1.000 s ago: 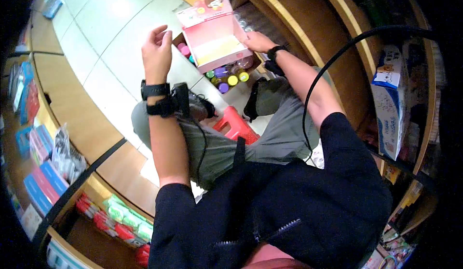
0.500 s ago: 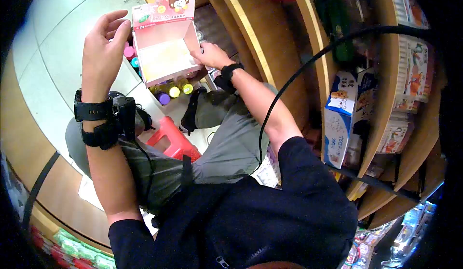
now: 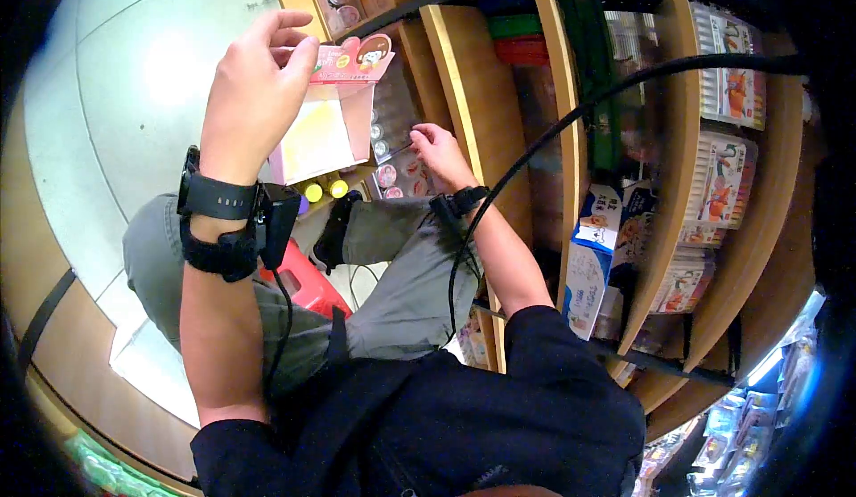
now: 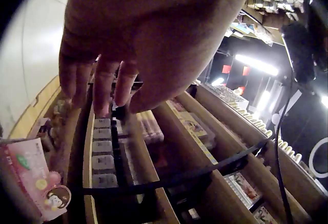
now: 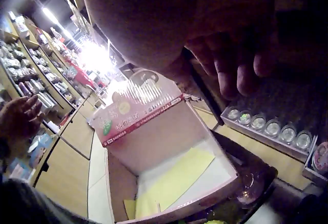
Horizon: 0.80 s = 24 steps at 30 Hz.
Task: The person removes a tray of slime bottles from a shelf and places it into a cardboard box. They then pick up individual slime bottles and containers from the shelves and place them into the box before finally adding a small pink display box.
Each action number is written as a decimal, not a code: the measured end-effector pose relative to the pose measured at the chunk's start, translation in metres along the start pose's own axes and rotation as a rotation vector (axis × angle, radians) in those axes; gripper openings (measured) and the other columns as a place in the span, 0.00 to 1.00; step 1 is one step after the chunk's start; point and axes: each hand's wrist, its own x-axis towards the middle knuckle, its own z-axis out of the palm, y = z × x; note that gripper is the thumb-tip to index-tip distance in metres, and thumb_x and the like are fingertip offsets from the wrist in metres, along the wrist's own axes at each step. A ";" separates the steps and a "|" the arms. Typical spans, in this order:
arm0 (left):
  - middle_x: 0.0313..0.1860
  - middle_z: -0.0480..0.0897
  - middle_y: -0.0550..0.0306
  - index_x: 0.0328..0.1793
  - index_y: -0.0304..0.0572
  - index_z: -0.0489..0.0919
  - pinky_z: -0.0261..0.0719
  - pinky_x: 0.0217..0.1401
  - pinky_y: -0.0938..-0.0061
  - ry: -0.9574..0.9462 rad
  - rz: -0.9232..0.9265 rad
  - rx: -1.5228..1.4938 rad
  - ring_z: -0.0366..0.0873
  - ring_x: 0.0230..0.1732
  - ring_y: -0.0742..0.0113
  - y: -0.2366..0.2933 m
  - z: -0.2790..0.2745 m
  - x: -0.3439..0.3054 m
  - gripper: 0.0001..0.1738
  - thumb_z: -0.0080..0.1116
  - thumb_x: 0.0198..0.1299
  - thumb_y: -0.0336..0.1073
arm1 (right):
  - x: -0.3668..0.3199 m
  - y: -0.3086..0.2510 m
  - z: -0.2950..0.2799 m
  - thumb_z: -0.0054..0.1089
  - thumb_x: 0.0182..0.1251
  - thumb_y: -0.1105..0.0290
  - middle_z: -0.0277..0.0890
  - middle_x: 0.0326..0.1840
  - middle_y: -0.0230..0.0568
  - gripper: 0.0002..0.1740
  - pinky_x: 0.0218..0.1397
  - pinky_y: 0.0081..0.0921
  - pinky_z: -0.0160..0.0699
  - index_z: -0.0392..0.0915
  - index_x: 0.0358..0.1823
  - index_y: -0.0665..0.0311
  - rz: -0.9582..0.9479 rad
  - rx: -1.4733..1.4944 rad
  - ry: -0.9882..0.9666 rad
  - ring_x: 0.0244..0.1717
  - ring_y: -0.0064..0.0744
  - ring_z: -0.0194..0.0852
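A pink display box with a printed, upright header card stands beyond the knees, on top of bottles with yellow lids. Yellow and white sheets line its bottom, seen in the right wrist view. My left hand is raised and overlaps the box's left side in the head view, fingers loosely bent and holding nothing. To the right of the box, my right hand hangs with relaxed fingers over the lowest shelf. Near its fingertips in the right wrist view is a tray of small round clear-topped containers.
Wooden shelves with boxed goods rise at the right. A blue and white box stands on one of them. A red plastic stool is between the legs. A black cable arcs across the right arm's side.
My right hand has come away from the pink box's right edge and moved right, over the shelf. My left hand stays raised, now overlapping the box. The head view has shifted toward the shelves.
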 end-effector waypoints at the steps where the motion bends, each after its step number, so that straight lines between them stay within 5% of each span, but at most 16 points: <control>1: 0.42 0.80 0.47 0.53 0.32 0.73 0.76 0.47 0.75 -0.004 -0.003 -0.004 0.79 0.43 0.65 0.000 -0.001 0.001 0.17 0.52 0.60 0.34 | 0.001 0.006 -0.003 0.52 0.60 0.57 0.80 0.38 0.50 0.22 0.47 0.32 0.75 0.76 0.47 0.69 -0.018 -0.004 0.007 0.41 0.42 0.79; 10: 0.42 0.81 0.47 0.54 0.33 0.73 0.77 0.45 0.74 -0.020 -0.009 -0.002 0.79 0.43 0.64 0.001 0.007 0.006 0.18 0.52 0.60 0.34 | -0.071 -0.027 -0.051 0.50 0.64 0.66 0.79 0.39 0.46 0.17 0.45 0.25 0.75 0.73 0.49 0.71 -0.018 0.078 0.015 0.40 0.31 0.78; 13: 0.43 0.81 0.47 0.55 0.34 0.73 0.77 0.44 0.75 -0.047 -0.008 0.029 0.80 0.42 0.64 -0.008 0.012 0.007 0.18 0.52 0.60 0.34 | -0.111 -0.029 -0.072 0.50 0.65 0.69 0.78 0.34 0.38 0.16 0.37 0.18 0.74 0.72 0.52 0.70 -0.055 0.113 0.056 0.37 0.23 0.76; 20: 0.44 0.81 0.44 0.56 0.34 0.72 0.77 0.46 0.74 -0.099 0.020 0.074 0.80 0.43 0.62 -0.014 0.036 -0.008 0.18 0.52 0.61 0.34 | -0.177 0.042 -0.107 0.52 0.65 0.69 0.79 0.36 0.38 0.17 0.35 0.18 0.74 0.71 0.52 0.70 0.261 0.308 0.230 0.33 0.22 0.75; 24: 0.45 0.80 0.44 0.56 0.33 0.71 0.77 0.46 0.74 -0.142 0.047 0.078 0.80 0.44 0.62 -0.012 0.044 -0.014 0.18 0.51 0.61 0.34 | -0.159 0.065 -0.095 0.53 0.63 0.73 0.78 0.42 0.41 0.18 0.42 0.17 0.72 0.69 0.54 0.70 0.202 0.416 0.311 0.38 0.23 0.74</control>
